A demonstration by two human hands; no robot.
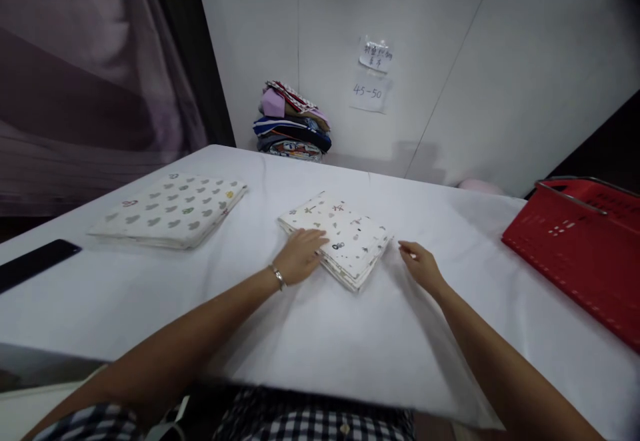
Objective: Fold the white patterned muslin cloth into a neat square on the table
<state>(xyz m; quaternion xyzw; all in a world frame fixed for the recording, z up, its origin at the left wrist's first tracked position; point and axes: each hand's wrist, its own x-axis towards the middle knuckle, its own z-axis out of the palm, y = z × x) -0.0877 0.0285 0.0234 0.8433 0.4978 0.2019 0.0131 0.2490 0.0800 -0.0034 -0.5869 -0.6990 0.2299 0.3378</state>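
A folded white cloth with small printed figures lies slanted on the white table, its layered edges facing me. My left hand, a silver bracelet at the wrist, rests on its near left side. Those fingers stretch flat over the top, and the thumb is by the layered edge. Just off the cloth's right corner is my right hand, its fingers curled in and not touching the cloth; I see nothing in them. Farther left lies a second folded white cloth, printed with grey mushroom-like shapes.
A red plastic basket with a metal handle stands on the table at right. A dark flat object lies at the left edge. Several folded fabrics are stacked against the back wall, where handwritten papers hang.
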